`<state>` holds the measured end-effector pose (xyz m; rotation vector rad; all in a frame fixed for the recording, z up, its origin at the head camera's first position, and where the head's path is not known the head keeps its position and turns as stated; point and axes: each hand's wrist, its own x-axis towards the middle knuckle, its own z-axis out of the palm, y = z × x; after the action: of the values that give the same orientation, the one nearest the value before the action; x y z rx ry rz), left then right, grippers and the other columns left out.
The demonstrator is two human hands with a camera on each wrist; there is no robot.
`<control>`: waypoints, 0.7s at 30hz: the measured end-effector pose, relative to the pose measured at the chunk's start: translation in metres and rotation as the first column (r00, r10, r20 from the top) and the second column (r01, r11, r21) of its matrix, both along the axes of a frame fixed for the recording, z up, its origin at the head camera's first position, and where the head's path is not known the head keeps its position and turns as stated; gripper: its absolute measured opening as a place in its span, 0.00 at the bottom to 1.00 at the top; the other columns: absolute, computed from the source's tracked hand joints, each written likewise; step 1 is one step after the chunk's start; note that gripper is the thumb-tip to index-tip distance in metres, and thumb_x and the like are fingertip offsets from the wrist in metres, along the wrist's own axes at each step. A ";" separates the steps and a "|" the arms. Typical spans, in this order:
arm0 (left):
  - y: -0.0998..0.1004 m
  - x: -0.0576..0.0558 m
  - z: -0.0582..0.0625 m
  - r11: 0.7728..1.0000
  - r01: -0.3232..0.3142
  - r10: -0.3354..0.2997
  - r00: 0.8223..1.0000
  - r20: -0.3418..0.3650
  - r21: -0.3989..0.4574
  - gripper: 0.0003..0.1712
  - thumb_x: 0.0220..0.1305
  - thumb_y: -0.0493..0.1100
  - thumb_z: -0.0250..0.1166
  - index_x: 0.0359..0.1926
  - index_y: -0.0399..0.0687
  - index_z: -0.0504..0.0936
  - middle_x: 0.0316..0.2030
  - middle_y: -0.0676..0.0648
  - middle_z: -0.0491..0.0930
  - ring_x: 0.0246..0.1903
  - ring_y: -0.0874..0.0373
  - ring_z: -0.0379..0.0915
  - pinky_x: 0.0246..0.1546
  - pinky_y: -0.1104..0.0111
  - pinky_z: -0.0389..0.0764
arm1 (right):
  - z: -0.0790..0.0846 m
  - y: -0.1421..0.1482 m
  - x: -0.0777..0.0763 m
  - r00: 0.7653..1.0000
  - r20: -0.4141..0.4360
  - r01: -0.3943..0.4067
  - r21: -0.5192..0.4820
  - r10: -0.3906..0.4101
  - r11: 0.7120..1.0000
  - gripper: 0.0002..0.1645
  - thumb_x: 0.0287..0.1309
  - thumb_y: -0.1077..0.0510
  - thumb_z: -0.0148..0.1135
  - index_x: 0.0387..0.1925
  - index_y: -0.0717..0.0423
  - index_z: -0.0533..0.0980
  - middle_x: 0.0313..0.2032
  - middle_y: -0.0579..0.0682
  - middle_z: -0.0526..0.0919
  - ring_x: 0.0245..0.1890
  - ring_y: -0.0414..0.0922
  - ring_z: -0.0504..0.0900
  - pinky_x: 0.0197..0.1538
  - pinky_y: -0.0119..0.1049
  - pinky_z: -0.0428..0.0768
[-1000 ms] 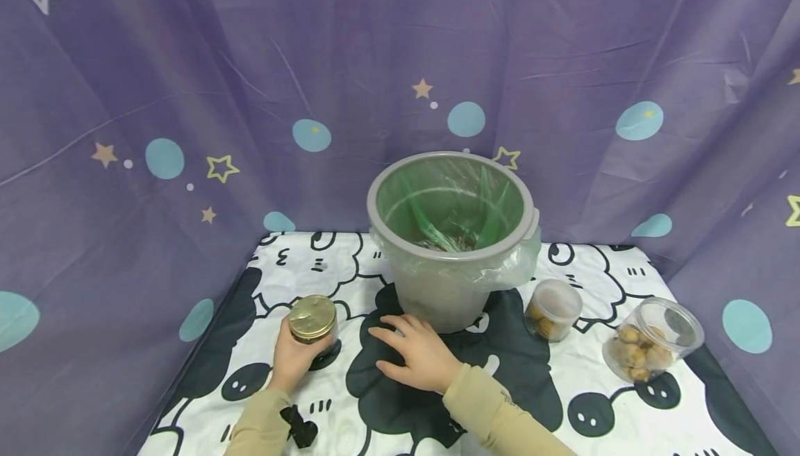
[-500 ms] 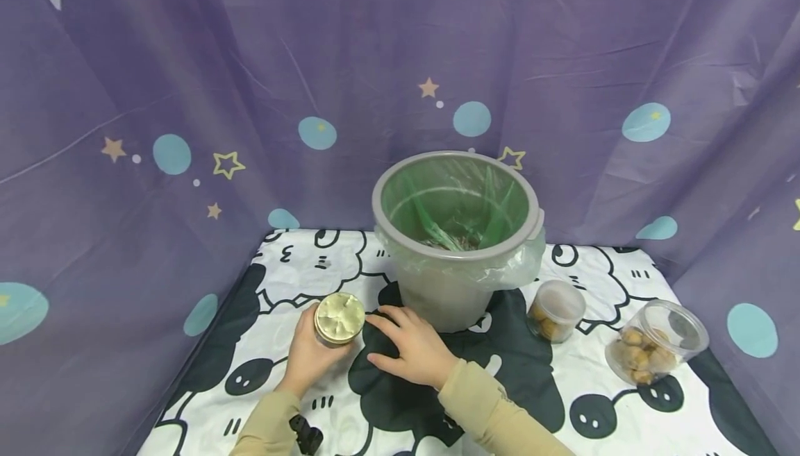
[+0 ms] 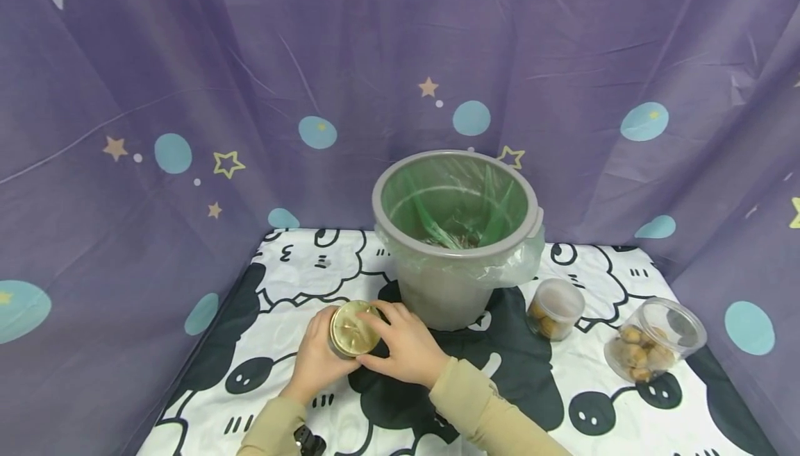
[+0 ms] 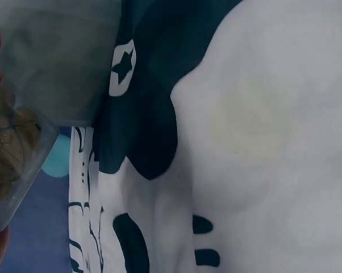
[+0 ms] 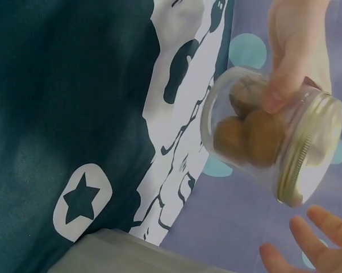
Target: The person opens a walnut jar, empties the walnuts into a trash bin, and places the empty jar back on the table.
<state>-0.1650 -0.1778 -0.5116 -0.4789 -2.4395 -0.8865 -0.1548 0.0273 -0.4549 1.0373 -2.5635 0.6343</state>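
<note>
A clear jar (image 5: 242, 133) with a gold metal lid (image 3: 355, 331) and several brown round pieces inside is held by my left hand (image 3: 319, 362) above the cloth. In the right wrist view the jar is tilted, and a left thumb lies along its side. At the lid's right side is my right hand (image 3: 406, 348), its fingers spread. The head view shows them overlapping the lid. In the right wrist view these fingers (image 5: 310, 244) stand just off it. The left wrist view catches only part of the jar (image 4: 17, 148) at its left edge.
Behind the hands stands a grey bin (image 3: 431, 296) lined with a green bag. To its right are a small jar (image 3: 555, 308) with a whitish top and a tilted clear jar (image 3: 656, 338), both containing brown pieces. A patterned cloth (image 3: 475, 400) covers the table; a purple curtain (image 3: 350, 46) hangs behind.
My left hand has lifted the jar and carried it right, tipping its lid towards the camera. My right hand has come from beside the bin to the lid.
</note>
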 end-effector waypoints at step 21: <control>0.010 0.011 0.002 0.992 0.027 -0.043 0.992 -0.122 -0.126 0.55 0.22 0.53 0.80 0.55 0.34 0.69 0.48 0.38 0.74 0.48 0.44 0.73 0.49 0.52 0.76 | -0.004 -0.003 0.003 0.998 -0.013 0.059 0.059 -0.059 0.997 0.44 0.47 0.31 0.65 0.65 0.38 0.65 0.62 0.56 0.67 0.55 0.51 0.73 0.48 0.49 0.79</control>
<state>-0.1539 -0.1674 -0.5094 -0.6051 -2.3875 -0.6990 -0.1514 0.0244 -0.4591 0.9765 -2.6067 0.5389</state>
